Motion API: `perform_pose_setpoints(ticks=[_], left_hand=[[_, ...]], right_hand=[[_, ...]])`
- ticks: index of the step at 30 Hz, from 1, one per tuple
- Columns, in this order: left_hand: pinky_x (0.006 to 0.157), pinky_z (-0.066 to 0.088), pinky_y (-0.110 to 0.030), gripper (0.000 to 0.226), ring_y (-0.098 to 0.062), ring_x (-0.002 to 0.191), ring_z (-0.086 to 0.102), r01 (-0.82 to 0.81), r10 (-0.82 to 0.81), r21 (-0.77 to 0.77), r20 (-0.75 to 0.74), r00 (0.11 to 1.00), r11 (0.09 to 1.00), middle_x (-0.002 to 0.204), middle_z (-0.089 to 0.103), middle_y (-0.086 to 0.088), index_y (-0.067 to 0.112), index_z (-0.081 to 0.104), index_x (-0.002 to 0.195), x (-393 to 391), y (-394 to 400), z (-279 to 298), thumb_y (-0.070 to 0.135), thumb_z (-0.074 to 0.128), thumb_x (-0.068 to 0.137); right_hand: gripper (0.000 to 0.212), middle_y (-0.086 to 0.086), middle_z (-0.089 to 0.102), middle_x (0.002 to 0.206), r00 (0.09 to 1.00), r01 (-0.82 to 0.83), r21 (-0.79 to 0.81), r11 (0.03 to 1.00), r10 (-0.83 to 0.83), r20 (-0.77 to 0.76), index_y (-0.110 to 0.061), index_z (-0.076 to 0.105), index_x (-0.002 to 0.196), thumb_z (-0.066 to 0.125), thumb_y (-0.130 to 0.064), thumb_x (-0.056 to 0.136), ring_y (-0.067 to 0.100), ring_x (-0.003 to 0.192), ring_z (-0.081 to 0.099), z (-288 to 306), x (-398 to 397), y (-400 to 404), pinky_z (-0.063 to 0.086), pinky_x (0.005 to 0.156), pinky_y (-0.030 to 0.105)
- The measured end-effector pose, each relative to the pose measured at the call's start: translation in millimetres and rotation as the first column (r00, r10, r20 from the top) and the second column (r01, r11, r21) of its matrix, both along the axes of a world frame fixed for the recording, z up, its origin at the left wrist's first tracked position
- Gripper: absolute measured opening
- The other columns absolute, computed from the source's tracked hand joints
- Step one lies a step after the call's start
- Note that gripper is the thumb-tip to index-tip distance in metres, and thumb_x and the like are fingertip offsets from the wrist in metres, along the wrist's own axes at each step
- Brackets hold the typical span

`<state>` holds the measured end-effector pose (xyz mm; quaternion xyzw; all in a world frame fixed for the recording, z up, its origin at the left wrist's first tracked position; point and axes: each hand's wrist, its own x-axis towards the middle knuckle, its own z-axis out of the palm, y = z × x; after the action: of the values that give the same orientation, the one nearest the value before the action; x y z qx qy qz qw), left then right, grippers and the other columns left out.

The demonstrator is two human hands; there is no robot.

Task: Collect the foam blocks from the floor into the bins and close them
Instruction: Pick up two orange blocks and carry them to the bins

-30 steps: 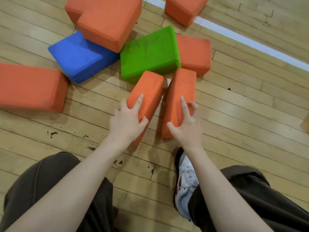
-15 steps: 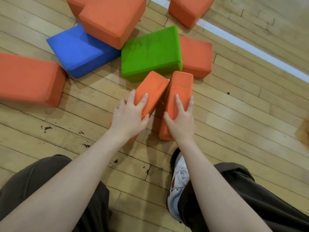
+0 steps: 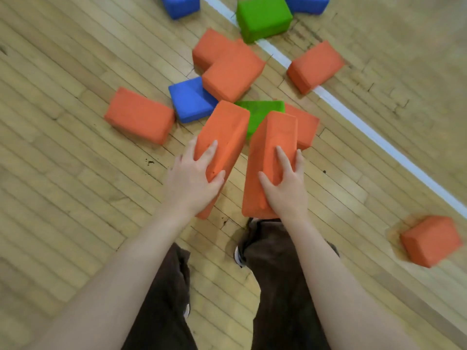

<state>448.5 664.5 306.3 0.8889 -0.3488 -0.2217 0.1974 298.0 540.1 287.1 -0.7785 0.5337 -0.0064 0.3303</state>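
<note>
Two long orange foam blocks are lifted off the wooden floor in front of me. My left hand (image 3: pixel 194 178) grips the left orange block (image 3: pixel 225 132) near its lower end, thumb on one side and fingers on top. My right hand (image 3: pixel 284 183) grips the right orange block (image 3: pixel 271 147) the same way. Behind them on the floor lie a green block (image 3: pixel 257 113), a blue block (image 3: pixel 189 101), an orange L-shaped block (image 3: pixel 227 64) and an orange block (image 3: pixel 139 116) at the left. No bin is in view.
More blocks lie further off: an orange one (image 3: pixel 314 66) on the white floor line (image 3: pixel 379 140), a green one (image 3: pixel 264 17), two blue ones (image 3: pixel 182 6) at the top, and an orange one (image 3: pixel 429 239) at the right. My legs and a shoe (image 3: pixel 238 255) are below.
Both hands have closed on the two long orange blocks and raised them off the floor. The view has pulled back, so more blocks show.
</note>
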Motion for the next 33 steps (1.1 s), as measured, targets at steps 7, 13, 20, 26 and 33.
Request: perform_pose_setpoints(ticks=[7, 13, 20, 26, 33], left_hand=[[0.105, 0.036, -0.045, 0.063, -0.028, 0.134, 0.031, -0.141, 0.141, 0.02, -0.038, 0.989, 0.99, 0.156, 0.017, -0.002, 0.038, 0.034, 0.143, -15.6, 75.1, 184.3, 0.047, 0.058, 0.085], [0.103, 0.039, -0.045, 0.063, -0.026, 0.136, 0.03, -0.185, 0.185, 0.042, -0.001, 0.983, 0.982, 0.155, 0.018, -0.001, 0.038, 0.034, 0.143, -46.0, 148.8, 276.3, 0.05, 0.056, 0.085], [0.104, 0.037, -0.042, 0.059, -0.023, 0.135, 0.031, -0.459, 0.459, -0.008, 0.029, 0.888, 0.889, 0.155, 0.02, 0.001, 0.037, 0.037, 0.141, -125.8, 217.9, 310.9, 0.049, 0.056, 0.086], [0.102, 0.04, -0.044, 0.06, -0.022, 0.134, 0.033, -0.738, 0.741, -0.062, 0.092, 0.666, 0.671, 0.155, 0.019, 0.002, 0.037, 0.034, 0.143, -230.6, 246.3, 330.5, 0.051, 0.053, 0.088], [0.098, 0.044, -0.045, 0.059, -0.024, 0.132, 0.038, -0.967, 0.967, -0.051, 0.062, 0.248, 0.251, 0.153, 0.023, -0.001, 0.036, 0.038, 0.141, -377.6, 326.1, 333.3, 0.048, 0.058, 0.086]], right_hand=[[0.069, -0.008, 0.002, 0.157, 0.986, -0.164, 0.007, 0.986, 0.163, 0.031, -0.051, 0.023, 0.141, 0.06, -0.048, 0.083, 0.024, 0.132, 0.038, 185.9, 0.9, 64.6, 0.05, 0.087, 0.043], [0.068, -0.002, 0.005, 0.157, 0.967, -0.254, 0.008, 0.967, 0.253, 0.022, -0.046, 0.027, 0.142, 0.061, -0.045, 0.083, 0.025, 0.134, 0.035, 277.4, -25.2, 123.6, 0.049, 0.091, 0.044], [0.068, 0.0, 0.009, 0.158, 0.876, -0.48, -0.045, 0.876, 0.481, 0.016, -0.043, 0.029, 0.143, 0.061, -0.046, 0.083, 0.025, 0.131, 0.04, 307.5, -61.7, 154.5, 0.045, 0.087, 0.036], [0.068, -0.005, 0.006, 0.157, 0.69, -0.712, -0.071, 0.699, 0.715, 0.118, -0.045, 0.03, 0.142, 0.062, -0.046, 0.082, 0.022, 0.135, 0.035, 325.0, -99.8, 170.1, 0.049, 0.09, 0.044], [0.067, -0.009, 0.004, 0.157, 0.308, -0.946, -0.071, 0.317, 0.944, 0.117, -0.043, 0.028, 0.144, 0.06, -0.047, 0.084, 0.02, 0.135, 0.033, 341.8, -151.9, 251.7, 0.044, 0.087, 0.034]])
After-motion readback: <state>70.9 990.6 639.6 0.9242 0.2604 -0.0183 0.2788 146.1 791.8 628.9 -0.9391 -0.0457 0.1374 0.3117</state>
